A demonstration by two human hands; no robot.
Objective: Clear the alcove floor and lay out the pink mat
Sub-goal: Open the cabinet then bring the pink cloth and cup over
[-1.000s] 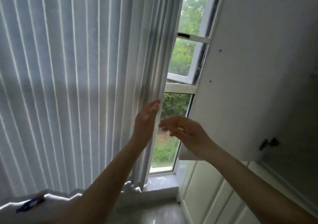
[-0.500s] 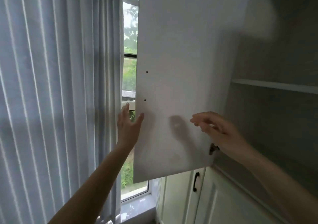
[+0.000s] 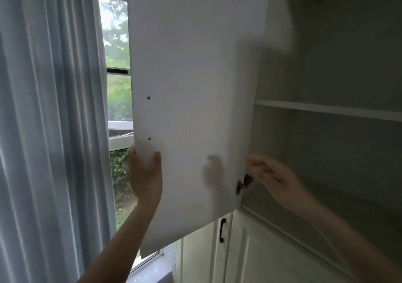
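White door: cupboard door swung open, centre of frame, 2 small holes near its left edge.
L hand: left hand grips door's left edge, thumb on the near face, fingers behind.
R hand: right hand fingers loose, holding nothing, just beside lower hinge.
Inside: shelf at right.
Left of frame: curtain, window strip.
Pink mat: not in shot.

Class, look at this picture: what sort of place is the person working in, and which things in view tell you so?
Probably a room in a home, beside a window. Signs: long pale grey pleated curtains, a white-framed window onto greenery, and a white built-in cupboard whose open door the left hand holds.
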